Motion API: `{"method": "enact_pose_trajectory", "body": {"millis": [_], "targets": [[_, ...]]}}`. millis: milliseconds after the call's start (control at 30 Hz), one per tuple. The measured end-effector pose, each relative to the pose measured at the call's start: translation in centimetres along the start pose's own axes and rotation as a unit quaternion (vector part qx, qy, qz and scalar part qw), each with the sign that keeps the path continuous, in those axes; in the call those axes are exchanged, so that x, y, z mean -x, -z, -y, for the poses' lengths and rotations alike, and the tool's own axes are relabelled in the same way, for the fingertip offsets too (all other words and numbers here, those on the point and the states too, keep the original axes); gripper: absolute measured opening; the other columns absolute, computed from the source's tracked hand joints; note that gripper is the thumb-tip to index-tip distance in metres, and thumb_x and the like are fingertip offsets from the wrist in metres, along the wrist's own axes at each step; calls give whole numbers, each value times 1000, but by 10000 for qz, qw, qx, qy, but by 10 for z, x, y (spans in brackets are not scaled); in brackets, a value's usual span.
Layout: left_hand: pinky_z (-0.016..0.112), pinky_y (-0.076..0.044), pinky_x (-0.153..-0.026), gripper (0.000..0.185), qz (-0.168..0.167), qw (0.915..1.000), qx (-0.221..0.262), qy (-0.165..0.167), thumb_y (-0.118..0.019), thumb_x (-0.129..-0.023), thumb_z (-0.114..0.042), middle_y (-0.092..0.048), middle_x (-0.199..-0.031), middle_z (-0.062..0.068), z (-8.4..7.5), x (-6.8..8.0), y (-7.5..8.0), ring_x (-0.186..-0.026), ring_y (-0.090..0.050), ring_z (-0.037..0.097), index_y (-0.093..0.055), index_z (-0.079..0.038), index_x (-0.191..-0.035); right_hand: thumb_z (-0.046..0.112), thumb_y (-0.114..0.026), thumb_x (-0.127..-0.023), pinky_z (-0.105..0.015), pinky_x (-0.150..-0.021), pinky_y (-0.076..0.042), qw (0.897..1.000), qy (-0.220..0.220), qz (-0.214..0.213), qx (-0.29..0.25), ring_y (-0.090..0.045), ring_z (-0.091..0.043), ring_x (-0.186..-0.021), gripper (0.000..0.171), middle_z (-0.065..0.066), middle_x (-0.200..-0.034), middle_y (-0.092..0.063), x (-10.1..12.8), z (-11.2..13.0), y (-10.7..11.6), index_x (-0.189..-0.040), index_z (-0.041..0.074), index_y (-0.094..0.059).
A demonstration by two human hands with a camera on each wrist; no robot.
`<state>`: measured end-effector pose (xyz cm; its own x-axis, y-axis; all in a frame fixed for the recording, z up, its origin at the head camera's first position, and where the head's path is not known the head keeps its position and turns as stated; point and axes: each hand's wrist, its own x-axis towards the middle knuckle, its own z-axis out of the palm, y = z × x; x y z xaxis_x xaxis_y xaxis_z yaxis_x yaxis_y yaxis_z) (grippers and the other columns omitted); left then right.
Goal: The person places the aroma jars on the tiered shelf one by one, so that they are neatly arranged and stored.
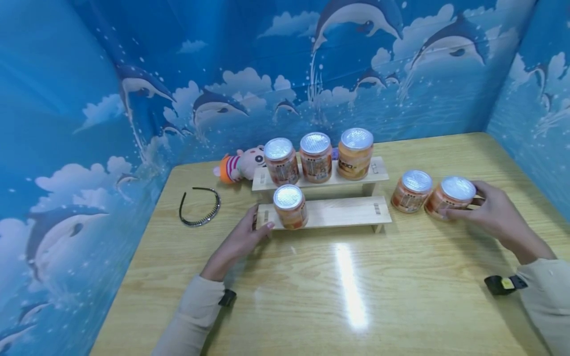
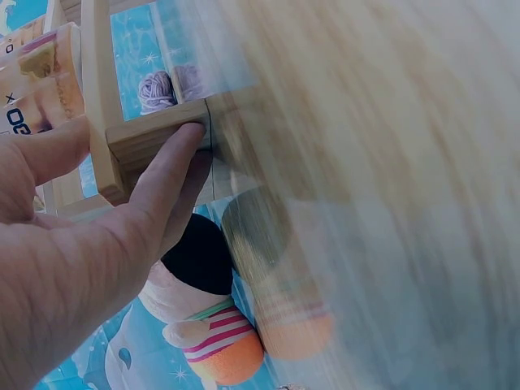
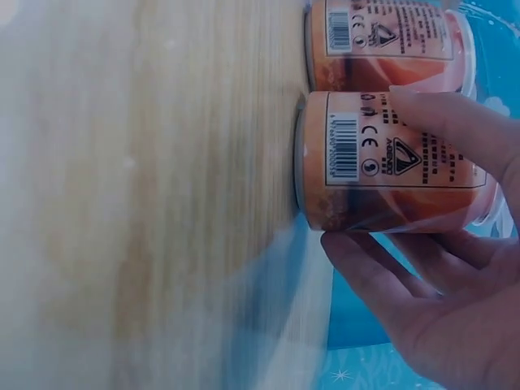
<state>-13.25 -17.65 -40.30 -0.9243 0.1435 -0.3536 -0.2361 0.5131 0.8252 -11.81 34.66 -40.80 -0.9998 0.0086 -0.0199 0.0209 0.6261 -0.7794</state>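
Note:
A two-tier wooden shelf point(image 1: 343, 212) stands on the table. My left hand point(image 1: 242, 237) grips the left end of its lower tier, thumb by the top edge and fingers along the end support point(image 2: 154, 134). On that tier, near my thumb, sits one orange-labelled can point(image 1: 291, 210) with a silvery lid. My right hand point(image 1: 494, 212) holds a similar can point(image 1: 447, 198) upright at the table's right, thumb on one side and fingers on the other. Close beside it stands another can point(image 1: 409, 193). In the right wrist view, barcodes show on both labels.
Three more cans point(image 1: 316, 158) stand in a row on the upper tier. Behind the shelf's left end lies a plush toy point(image 1: 245, 165) in orange and stripes. A dark headband point(image 1: 200, 207) lies to the left. Purple yarn point(image 2: 158, 91) shows behind the shelf. Dolphin-printed cloth point(image 1: 249, 64) walls the table.

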Motion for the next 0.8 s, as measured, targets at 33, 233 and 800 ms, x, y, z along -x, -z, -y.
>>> {"method": "enact_pose_trajectory", "body": {"millis": [33, 233, 800], "targets": [[53, -15, -123, 82, 0, 10000, -6, 4, -62, -101, -37, -22, -166, 14, 0, 0, 0, -152, -19, 33, -15, -15, -163, 15, -83, -86, -2, -68, -44, 10000, 15, -52, -2, -40, 18, -92, 85, -39, -135, -45, 2, 0, -1, -146, -18, -32], [53, -15, -123, 82, -15, 10000, -35, 4, -62, -101, -37, -22, -166, 14, 0, 0, 0, -152, -19, 32, -13, -15, -163, 18, -85, -84, -2, -65, -43, 9994, -38, -316, 164, -43, 13, -94, 86, -39, -134, -47, 16, 4, -3, -145, -17, -36], [53, -14, -123, 81, -10, 10000, -49, 66, -62, -101, -36, -22, -166, 13, -2, 0, -1, -152, -18, 33, -14, -16, -163, 17, -89, -79, -4, -64, -45, 9990, 259, -311, 201, -56, 6, -100, 80, -32, -127, -56, 49, 54, -11, -139, -12, -46]]}}
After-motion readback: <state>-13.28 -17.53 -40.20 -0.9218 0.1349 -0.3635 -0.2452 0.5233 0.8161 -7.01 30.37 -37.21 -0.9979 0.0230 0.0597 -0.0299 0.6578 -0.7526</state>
